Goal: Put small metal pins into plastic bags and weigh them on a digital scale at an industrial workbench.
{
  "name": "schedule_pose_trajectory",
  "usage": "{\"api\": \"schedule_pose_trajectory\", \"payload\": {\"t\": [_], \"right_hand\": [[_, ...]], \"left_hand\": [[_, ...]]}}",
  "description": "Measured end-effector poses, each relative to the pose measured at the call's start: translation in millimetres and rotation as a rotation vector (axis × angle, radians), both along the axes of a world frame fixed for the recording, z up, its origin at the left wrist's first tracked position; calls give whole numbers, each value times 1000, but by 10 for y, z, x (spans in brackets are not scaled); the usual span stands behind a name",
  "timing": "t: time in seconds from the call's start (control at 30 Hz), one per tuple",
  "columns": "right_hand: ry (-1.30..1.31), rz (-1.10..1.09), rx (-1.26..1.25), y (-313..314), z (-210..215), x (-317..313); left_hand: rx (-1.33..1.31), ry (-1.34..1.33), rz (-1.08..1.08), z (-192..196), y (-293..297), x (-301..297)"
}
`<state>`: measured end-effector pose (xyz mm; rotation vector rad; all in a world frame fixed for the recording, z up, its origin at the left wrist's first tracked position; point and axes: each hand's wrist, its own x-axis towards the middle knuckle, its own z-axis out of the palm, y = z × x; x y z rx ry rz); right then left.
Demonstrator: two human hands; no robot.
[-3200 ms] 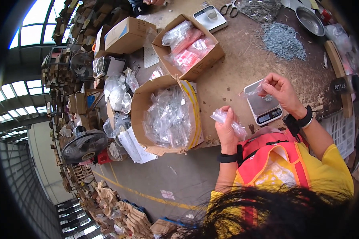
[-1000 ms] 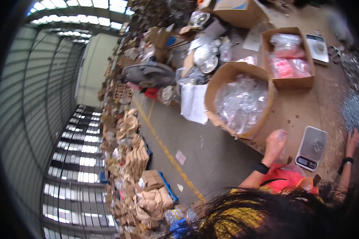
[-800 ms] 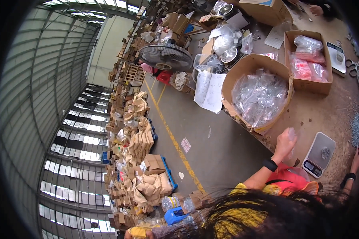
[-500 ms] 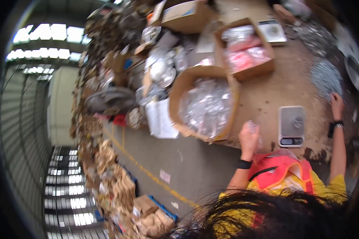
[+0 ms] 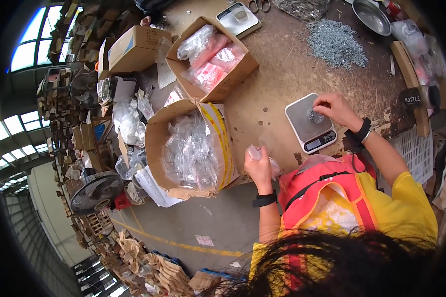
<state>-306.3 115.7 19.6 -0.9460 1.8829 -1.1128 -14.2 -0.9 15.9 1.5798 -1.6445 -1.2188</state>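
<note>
My left hand (image 5: 259, 168) is closed around clear plastic bags (image 5: 274, 167) at the table's front edge. Over the plate of a white kitchen scale (image 5: 299, 119), my right hand (image 5: 338, 110) has its fingers pinched together at a small heap of silver screws (image 5: 314, 116). The fingertips touch the heap, and partly hide what they grip. Farther off lies a large loose pile of the same small screws (image 5: 337, 44). Left of my left hand stands an open cardboard box (image 5: 228, 148), holding many clear bags (image 5: 191, 153) with metal pieces inside.
Behind it, another carton (image 5: 243, 67) holds pink and clear bags. A second scale (image 5: 239, 20), scissors (image 5: 259, 6) and a metal bowl (image 5: 371, 17) lie along the far side. At right are a wooden strip (image 5: 411, 86) and a white plastic crate (image 5: 416, 153). A fan (image 5: 96, 192) stands at left.
My right hand has come from the screw pile to the scale, its fingers now at the heap there. My left hand still holds plastic. The head view has shifted and turned.
</note>
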Motion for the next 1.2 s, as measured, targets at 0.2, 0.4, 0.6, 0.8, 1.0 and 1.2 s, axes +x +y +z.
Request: {"api": "schedule_pose_trajectory", "payload": {"t": [0.2, 0.4, 0.6, 0.8, 1.0, 1.2], "right_hand": [[177, 74, -64, 32, -138, 23], [-12, 23, -23, -14, -114, -18], [-157, -53, 8, 40, -76, -101], [-195, -9, 11, 56, 5, -46], [-234, -48, -1, 57, -12, -114], [135, -166, 19, 110, -372, -826]], "left_hand": [[-87, -34, -35, -30, 17, 14], [-4, -63, -23, -86, -30, 41], [-23, -9, -2, -48, -15, -41], [-95, -2, -47, -32, -31, -83], [-95, 2, -65, -64, -25, -87], [-90, 13, -68, -25, -20, -68]]}}
